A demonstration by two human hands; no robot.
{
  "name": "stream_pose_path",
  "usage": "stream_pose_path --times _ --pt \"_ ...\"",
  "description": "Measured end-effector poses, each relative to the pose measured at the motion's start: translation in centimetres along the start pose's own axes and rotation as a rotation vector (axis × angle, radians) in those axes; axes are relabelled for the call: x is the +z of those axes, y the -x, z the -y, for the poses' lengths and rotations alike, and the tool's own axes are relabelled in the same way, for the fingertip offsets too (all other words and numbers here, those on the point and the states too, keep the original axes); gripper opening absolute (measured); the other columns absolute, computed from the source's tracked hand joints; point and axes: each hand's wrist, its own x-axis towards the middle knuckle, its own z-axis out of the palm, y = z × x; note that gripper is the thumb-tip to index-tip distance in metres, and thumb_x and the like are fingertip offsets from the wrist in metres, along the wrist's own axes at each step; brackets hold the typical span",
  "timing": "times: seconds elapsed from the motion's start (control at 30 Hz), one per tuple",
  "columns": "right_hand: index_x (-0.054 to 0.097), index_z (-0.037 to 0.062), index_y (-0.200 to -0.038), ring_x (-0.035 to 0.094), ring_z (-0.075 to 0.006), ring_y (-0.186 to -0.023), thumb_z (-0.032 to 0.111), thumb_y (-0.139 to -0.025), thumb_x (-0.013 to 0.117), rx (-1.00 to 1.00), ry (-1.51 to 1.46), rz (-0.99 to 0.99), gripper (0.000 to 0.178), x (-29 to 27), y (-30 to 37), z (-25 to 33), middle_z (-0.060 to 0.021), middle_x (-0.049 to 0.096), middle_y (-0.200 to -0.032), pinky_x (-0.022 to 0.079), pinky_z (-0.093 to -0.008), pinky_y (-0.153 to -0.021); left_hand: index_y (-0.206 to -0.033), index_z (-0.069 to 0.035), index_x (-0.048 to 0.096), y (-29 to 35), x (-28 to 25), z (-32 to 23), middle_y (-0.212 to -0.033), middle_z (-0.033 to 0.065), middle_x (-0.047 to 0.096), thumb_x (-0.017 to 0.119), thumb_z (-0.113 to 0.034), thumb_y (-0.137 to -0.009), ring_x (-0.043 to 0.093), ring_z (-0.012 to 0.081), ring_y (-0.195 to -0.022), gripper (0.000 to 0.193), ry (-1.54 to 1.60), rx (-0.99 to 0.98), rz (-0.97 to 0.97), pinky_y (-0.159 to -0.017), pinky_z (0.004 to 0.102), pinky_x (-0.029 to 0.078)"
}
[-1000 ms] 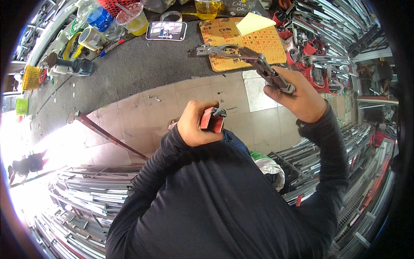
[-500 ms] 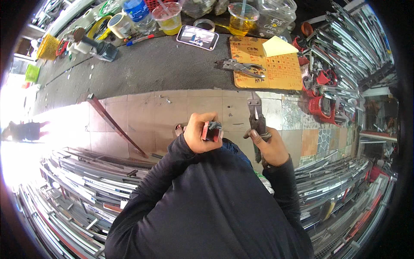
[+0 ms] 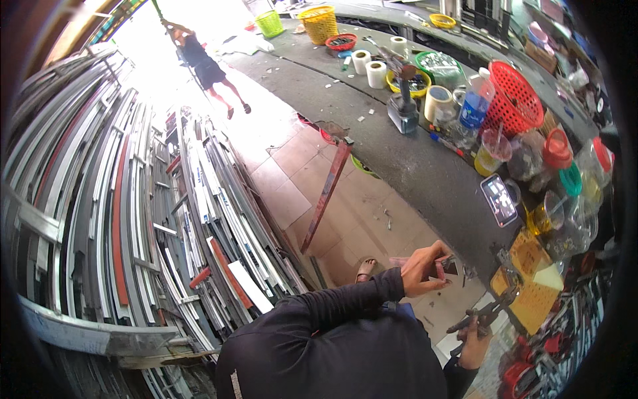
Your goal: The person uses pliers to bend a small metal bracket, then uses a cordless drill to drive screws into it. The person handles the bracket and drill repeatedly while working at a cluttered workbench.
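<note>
Left hand (image 3: 419, 274) curled closed round the red piece (image 3: 440, 270) | right hand (image 3: 474, 344), close by, wrapped firmly round the tool (image 3: 490, 311) | phone (image 3: 499, 199) lay screen-up on the surface (image 3: 425, 166)!

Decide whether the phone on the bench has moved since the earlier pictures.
No: the phone still lies between the blue-labelled bottle and the yellow board; the camera view swung instead.

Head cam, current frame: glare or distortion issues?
Head view: glare whites out the background around the distant person; head view: long profiles at left bow, corners go black; head view: left hand and right hand escape the glare.
</note>
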Motion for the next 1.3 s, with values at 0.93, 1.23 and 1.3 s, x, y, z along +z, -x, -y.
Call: stream_pose_path --times 0.93,1.23,1.3 --pt "0.052 0.0032 -0.154 0.061 -0.0416 -0.11 -0.012 -0.086 0.063 -0.692 1.268 -0.247 0.07 3.0 -1.3 8.0 -0.0216 0.055 -0.116 0.055 -0.0495 -0.096 -0.106 0.0 0.057 -0.2 8.0 3.8 -0.087 0.0056 0.061 0.069 0.007 -0.097 0.055 0.0112 -0.082 0.016 -0.054 -0.134 -0.25 -0.076 0.0266 0.048" --pt "0.06 0.0046 -0.14 0.056 -0.0405 -0.124 0.002 -0.084 0.073 -0.612 1.561 -0.295 0.058 2.4 0.4 10.5 -0.0176 0.058 -0.12 0.049 -0.0508 -0.095 -0.108 -0.002 0.059 -0.4 9.6 3.7 -0.087 0.0068 0.06 0.076 0.004 -0.098 0.055 0.0122 -0.081 0.02 -0.082 -0.046 -0.204 -0.075 0.0286 0.049" --pt "0.061 0.0051 -0.136 0.054 -0.04 -0.127 0.006 -0.082 0.076 -0.665 1.602 -0.326 0.056 2.1 0.7 10.8 -0.0177 0.059 -0.124 0.047 -0.0511 -0.098 -0.106 0.0 0.062 -0.3 10.0 3.5 -0.093 0.0125 0.062 0.075 0.004 -0.093 0.061 0.0265 -0.083 0.02 -0.054 -0.058 -0.176 -0.076 0.0355 0.051"
